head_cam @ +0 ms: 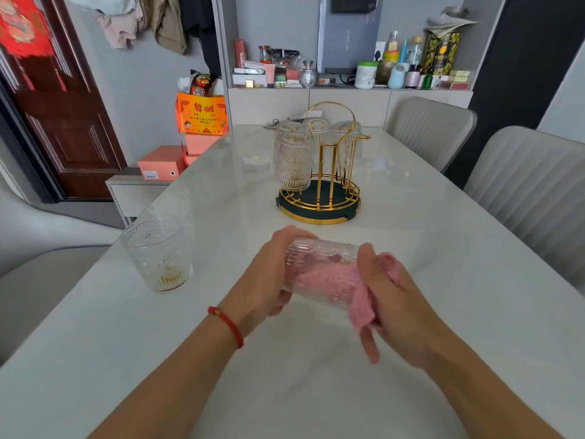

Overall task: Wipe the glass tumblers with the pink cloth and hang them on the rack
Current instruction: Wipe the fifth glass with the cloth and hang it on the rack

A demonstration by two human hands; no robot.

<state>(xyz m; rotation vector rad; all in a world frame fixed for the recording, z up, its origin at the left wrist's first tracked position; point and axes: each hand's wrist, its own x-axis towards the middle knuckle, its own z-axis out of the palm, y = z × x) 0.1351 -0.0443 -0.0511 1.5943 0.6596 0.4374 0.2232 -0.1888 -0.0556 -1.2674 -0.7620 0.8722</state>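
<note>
Hands at work over a pale marble-look surface [411, 217]: the left hand [269, 274] wraps its curled fingers round the base end of a ribbed glass tumbler [319, 264], held on its side just above the near middle of the surface, mouth turned to the right. The right hand [392, 299] pinches the pink cloth [364, 299] at the mouth, with a good part of the cloth pushed inside the glass and showing pink through the wall, and a loose corner hanging below the rim.

A second tumbler [158, 255] stands upright near the left edge, apart from the hands, seemingly waiting its turn. Farther off, past the hands, the gold wire rack [326, 172] on its dark round tray carries several tumblers upside down on its pegs; one hook on the right side looks free, though others may be hidden behind the glasses.

To do this step well, the left grip should stay firm on the base while the right hand twists the cloth round the inner wall and down to the bottom, then over the rim and the ribbed outside, where the grooves probably hold water. Wet ribbed glass may slip, so working low over the surface seems wise. Hanging comes only once the glass is dry.
</note>
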